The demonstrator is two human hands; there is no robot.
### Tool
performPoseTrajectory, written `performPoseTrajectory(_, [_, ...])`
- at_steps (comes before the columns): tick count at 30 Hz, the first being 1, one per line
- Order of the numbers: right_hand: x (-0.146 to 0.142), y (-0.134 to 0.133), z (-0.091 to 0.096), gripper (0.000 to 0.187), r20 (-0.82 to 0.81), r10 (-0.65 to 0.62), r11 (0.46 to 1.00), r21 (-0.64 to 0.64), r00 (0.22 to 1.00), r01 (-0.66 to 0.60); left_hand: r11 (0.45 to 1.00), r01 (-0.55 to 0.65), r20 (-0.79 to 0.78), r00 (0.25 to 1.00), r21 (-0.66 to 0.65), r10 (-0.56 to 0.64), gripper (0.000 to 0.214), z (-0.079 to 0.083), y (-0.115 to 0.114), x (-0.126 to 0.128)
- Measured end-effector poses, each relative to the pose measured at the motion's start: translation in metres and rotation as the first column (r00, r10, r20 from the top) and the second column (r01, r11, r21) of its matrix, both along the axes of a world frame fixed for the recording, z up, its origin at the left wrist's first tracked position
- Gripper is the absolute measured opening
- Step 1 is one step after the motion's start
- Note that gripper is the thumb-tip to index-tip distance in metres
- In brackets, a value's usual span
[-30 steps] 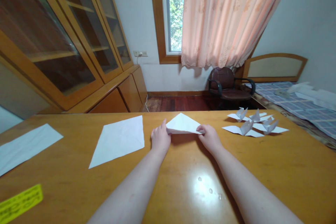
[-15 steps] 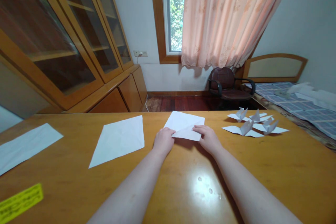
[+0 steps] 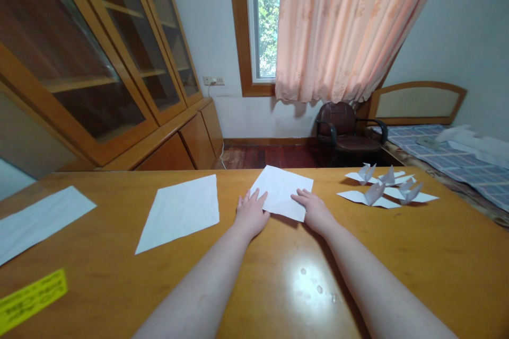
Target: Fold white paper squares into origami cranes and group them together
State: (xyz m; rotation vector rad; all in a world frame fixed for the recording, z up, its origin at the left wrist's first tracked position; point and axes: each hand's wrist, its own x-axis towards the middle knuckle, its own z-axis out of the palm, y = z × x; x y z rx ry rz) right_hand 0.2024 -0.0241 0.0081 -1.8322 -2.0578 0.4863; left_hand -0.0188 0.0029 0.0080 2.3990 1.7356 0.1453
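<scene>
While the white sheet (image 3: pixel 284 188) lies on the counter (image 3: pixel 258 286), the left grip (image 3: pixel 251 215) spreads open at one edge, the right grip (image 3: pixel 316 212) (pinching or not, unclear) touching the other, seemingly steadying it.

A narrow lane lies between the left hand (image 3: pixel 251 215) and the flat sheet (image 3: pixel 183 213); another separates the right hand (image 3: pixel 317 212) from the folded paper birds (image 3: pixel 374 195), whose raised points obstruct low crossing. A wider channel of worktop (image 3: pixel 274 275) lies between the forearms (image 3: pixel 207 280), which block lateral entry.
</scene>
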Motion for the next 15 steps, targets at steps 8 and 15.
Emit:
performPoseTrajectory(8, [0.005, 0.005, -0.013, 0.046, -0.168, -0.043, 0.998, 0.031, 0.985, 0.049, 1.0, -0.021, 0.024, 0.999, 0.005, 0.021, 0.058, 0.005, 0.001, -0.001])
performPoseTrajectory(15, [0.01, 0.009, -0.022, 0.036, -0.21, -0.096, 0.99, 0.082, 0.973, 0.116, 1.0, -0.018, 0.026, 0.999, 0.007, 0.018, 0.058, 0.007, 0.0, -0.002])
